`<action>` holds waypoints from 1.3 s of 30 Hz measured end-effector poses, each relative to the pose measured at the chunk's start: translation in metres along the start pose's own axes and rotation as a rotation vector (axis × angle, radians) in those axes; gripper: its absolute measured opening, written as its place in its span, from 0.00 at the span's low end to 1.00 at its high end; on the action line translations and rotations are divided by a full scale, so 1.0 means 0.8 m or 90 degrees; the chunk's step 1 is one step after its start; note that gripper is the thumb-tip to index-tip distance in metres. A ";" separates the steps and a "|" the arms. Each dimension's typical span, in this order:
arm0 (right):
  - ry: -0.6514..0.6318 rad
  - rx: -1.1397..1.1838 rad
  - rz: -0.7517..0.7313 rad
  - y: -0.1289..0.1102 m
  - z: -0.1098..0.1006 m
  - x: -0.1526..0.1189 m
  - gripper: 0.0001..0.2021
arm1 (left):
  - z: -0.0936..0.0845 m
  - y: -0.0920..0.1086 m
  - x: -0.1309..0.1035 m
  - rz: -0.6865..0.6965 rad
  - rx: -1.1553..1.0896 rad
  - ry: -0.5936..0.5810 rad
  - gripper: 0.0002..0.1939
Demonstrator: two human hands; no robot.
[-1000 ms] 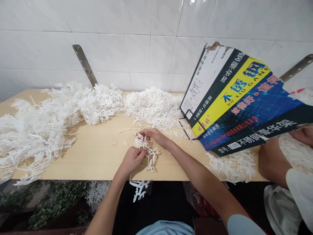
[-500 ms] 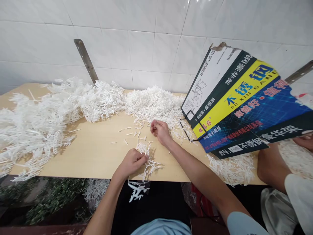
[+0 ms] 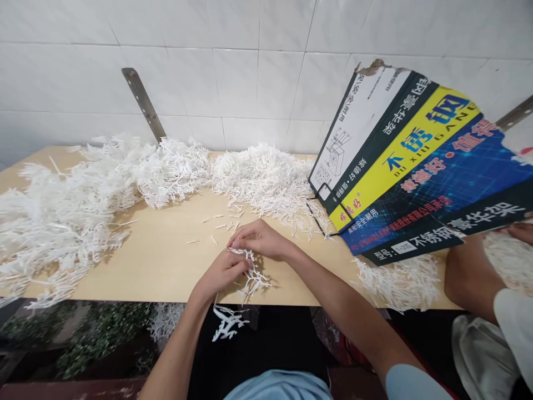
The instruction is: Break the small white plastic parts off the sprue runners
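Note:
My left hand [image 3: 222, 272] is closed on a white branched plastic sprig [image 3: 255, 282] above the front part of the table. Part of the sprig hangs below the table edge, over my lap. My right hand [image 3: 263, 240] is closed too, its bent fingers at the upper end of the sprig, right against my left hand. The fingertips partly cover the spot they grip. Small loose white pieces [image 3: 227, 225] lie on the wood just beyond my hands.
Large white sprigs [image 3: 83, 194] heap up on the left of the table [image 3: 166, 261]. A pile of short white pieces [image 3: 266, 172] sits at the back. A printed cardboard panel [image 3: 412, 172] leans at right; beyond it shows another person's arm [image 3: 468, 272]. Greenery [image 3: 100, 339] is below.
My right hand has come left and toward me from near the pile, and its fingers now meet the sprig beside my left hand. My left hand keeps its hold.

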State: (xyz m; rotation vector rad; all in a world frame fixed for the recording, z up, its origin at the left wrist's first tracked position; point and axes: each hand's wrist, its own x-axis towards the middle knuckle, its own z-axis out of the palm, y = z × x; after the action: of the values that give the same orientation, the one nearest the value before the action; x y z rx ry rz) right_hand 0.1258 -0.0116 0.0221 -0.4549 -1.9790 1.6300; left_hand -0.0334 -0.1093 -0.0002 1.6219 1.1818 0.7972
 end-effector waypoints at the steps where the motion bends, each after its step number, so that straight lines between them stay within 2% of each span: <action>1: 0.057 0.008 0.003 0.005 0.007 0.002 0.14 | 0.000 0.000 0.001 -0.004 -0.008 0.011 0.23; 5: 0.279 0.012 0.024 0.026 0.018 0.015 0.16 | 0.000 -0.003 0.002 -0.032 -0.036 0.066 0.25; 7: 0.390 0.052 0.028 0.032 0.006 0.024 0.19 | 0.001 -0.004 0.001 -0.028 -0.023 0.055 0.24; 10: 0.585 0.140 0.003 0.033 -0.029 0.031 0.24 | 0.002 -0.002 -0.004 0.012 0.027 0.011 0.22; 11: 0.601 0.135 -0.014 0.032 -0.039 0.031 0.23 | 0.002 0.000 -0.005 0.019 0.039 0.004 0.23; 12: 0.572 0.104 -0.010 0.031 -0.046 0.029 0.22 | 0.002 0.001 -0.006 0.019 0.043 0.004 0.23; 14: 0.451 0.022 0.026 0.025 -0.047 0.021 0.19 | 0.000 0.004 -0.007 0.004 0.035 0.009 0.23; 18: 0.148 -0.073 0.012 0.004 -0.015 0.005 0.18 | -0.001 0.007 -0.003 -0.028 0.030 0.009 0.23; 21: 0.003 -0.120 -0.016 -0.011 0.008 -0.002 0.16 | 0.001 0.004 0.001 -0.020 0.006 0.046 0.19; 22: -0.007 -0.145 -0.036 -0.013 0.011 -0.003 0.14 | 0.002 0.002 0.002 -0.016 -0.003 0.057 0.18; 24: 0.056 -0.190 -0.076 -0.011 0.011 -0.003 0.10 | 0.003 0.000 0.002 -0.016 -0.006 0.055 0.18; 27: 0.293 -0.189 -0.076 -0.001 -0.006 -0.001 0.15 | 0.002 0.000 0.001 -0.018 0.017 0.011 0.24; 28: 0.355 -0.174 -0.062 0.001 -0.014 0.000 0.17 | 0.002 0.000 0.001 -0.013 0.024 0.006 0.25; 29: 0.378 -0.161 -0.044 0.002 -0.020 -0.001 0.19 | 0.001 0.000 0.001 -0.006 0.031 0.004 0.25; 30: 0.359 -0.152 -0.022 0.001 -0.024 -0.002 0.21 | 0.001 0.000 0.002 -0.002 0.037 0.001 0.25; 32: 0.231 -0.158 0.012 -0.004 -0.023 -0.005 0.23 | 0.002 0.000 0.003 -0.001 0.047 0.001 0.25; 35: 0.045 -0.226 -0.019 -0.015 -0.002 -0.008 0.16 | 0.004 -0.001 0.005 -0.010 0.022 0.045 0.22; 37: 0.036 -0.249 -0.056 -0.017 0.011 -0.006 0.12 | 0.005 -0.002 0.004 -0.013 0.000 0.058 0.19; 39: 0.144 -0.197 -0.065 -0.014 0.012 -0.002 0.13 | 0.004 -0.003 0.002 -0.007 0.001 0.029 0.20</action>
State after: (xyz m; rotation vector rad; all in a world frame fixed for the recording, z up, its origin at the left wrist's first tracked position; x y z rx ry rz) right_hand 0.1223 -0.0226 0.0311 -0.6125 -2.0486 1.1587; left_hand -0.0312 -0.1086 -0.0032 1.6049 1.2230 0.8306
